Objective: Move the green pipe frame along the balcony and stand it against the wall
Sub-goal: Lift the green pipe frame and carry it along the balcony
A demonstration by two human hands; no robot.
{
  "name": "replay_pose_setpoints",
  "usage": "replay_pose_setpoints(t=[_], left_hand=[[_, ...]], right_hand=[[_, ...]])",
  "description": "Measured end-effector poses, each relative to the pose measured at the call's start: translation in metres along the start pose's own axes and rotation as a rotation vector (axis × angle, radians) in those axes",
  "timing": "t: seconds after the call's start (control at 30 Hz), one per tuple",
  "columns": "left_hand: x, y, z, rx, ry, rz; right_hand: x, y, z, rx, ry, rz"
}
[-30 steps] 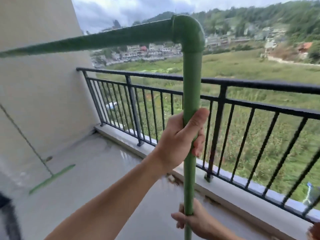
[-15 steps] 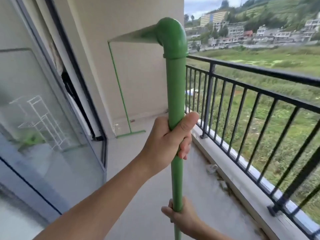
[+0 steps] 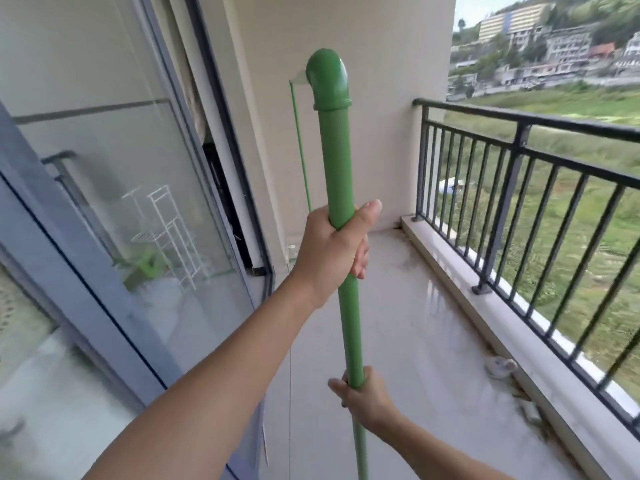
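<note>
I hold the green pipe frame (image 3: 334,157) upright in front of me by its near vertical post. An elbow joint tops that post, and the top bar runs straight away from me toward the beige end wall (image 3: 374,98). The frame's far post shows as a thin green line close to that wall. My left hand (image 3: 332,251) is wrapped around the post at mid height, thumb up. My right hand (image 3: 363,396) grips the same post lower down. The post's lower end leaves the picture at the bottom.
A sliding glass door (image 3: 114,209) in a grey frame runs along the left. A black metal railing (image 3: 519,188) on a pale curb lines the right. The tiled balcony floor (image 3: 415,323) stretches ahead to the end wall. Small debris (image 3: 500,365) lies by the curb.
My view has swung left from the railing to look along the balcony. The top bar now points straight away at the end wall. Both hands keep their grips on the post.
</note>
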State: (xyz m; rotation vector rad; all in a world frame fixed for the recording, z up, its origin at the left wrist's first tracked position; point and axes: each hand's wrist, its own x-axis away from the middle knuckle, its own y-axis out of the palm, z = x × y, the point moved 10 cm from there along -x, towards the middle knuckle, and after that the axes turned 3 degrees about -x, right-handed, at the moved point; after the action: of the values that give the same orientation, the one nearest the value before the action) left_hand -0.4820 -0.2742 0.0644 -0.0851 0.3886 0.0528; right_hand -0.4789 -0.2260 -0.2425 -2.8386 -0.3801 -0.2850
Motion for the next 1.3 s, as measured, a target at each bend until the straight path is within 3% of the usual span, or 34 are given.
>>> replay_pose_setpoints(t=[0.57,0.97,1.3], left_hand=[[-0.154,-0.044,-0.065,0.013,-0.029,-0.218],[-0.246,-0.033,-0.095,-0.105,-0.046,-0.21],[-0.278,0.046,-0.103,-0.132,0.02,-0.61]], right_hand=[[-0.161,0.01,-0.046,0.052,0.091,0.107],[-0.258,-0.029,-0.062,0.091,0.098,0.122],[-0.283,-0.113,-0.044,0.087,0.134,0.196]])
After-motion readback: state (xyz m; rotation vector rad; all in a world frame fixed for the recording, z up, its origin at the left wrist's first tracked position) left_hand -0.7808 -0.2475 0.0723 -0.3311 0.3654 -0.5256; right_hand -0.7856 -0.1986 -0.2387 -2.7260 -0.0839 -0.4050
